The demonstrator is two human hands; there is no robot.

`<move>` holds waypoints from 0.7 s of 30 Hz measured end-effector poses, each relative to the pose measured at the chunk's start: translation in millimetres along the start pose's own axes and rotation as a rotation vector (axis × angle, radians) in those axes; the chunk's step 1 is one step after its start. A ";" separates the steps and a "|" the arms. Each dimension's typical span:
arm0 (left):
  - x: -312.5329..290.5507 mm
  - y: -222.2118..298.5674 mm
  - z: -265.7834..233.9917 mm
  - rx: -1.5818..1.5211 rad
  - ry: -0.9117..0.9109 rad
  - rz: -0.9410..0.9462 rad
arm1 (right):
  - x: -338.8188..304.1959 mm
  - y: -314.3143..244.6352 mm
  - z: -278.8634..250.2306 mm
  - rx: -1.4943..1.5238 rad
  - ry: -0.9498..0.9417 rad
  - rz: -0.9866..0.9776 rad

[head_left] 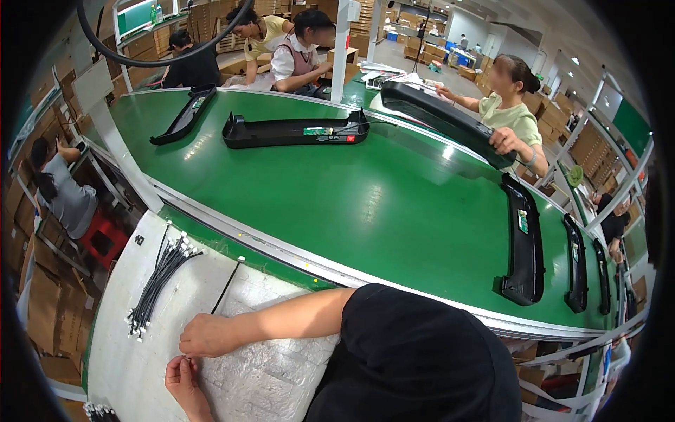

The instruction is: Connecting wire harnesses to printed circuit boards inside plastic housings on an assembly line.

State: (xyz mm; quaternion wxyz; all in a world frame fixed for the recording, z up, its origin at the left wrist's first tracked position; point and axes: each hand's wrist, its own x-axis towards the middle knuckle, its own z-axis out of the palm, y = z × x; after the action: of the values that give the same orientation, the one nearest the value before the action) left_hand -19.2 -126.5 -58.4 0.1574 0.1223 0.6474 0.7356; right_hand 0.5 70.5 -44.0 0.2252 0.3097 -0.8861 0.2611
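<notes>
My right hand (212, 335) and my left hand (181, 383) meet over the white padded work surface, fingertips pinched close together. A short black cable (226, 287) with a white connector at its far end runs straight down beneath my right hand, in line with both pinched fingertips. Its near end is hidden by the fingers. Left of my hands lies a loose bundle of similar black cables (160, 287) with white connectors at their ends. Another clump of cable ends (100, 411) shows at the lower left edge.
Beyond a metal rail runs a green conveyor belt (351, 204). It carries long black housings, one (299, 132) with a small green circuit board. Across the belt a person holds up another black housing (443, 119). A white post (126, 151) rises left of my work surface.
</notes>
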 end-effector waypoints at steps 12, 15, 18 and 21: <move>-2.9 5.9 9.7 0.009 0.086 0.001 | -0.4 2.7 -0.6 0.002 0.024 -0.123; -1.4 2.3 5.2 0.017 0.042 0.018 | -0.6 4.8 -0.3 0.033 0.029 -0.141; 3.4 -7.8 -8.7 0.041 -0.010 0.005 | 2.1 8.8 10.1 -0.027 0.005 -0.141; -13.6 12.0 7.7 0.717 0.201 0.439 | 1.9 16.4 20.5 -0.077 -0.006 -0.079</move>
State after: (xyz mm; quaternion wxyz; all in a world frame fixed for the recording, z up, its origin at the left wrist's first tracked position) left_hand -4.6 -126.1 -45.1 -0.1191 0.2320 0.8328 0.4883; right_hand -16.6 68.4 -63.8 0.2444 0.3363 -0.8834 0.2165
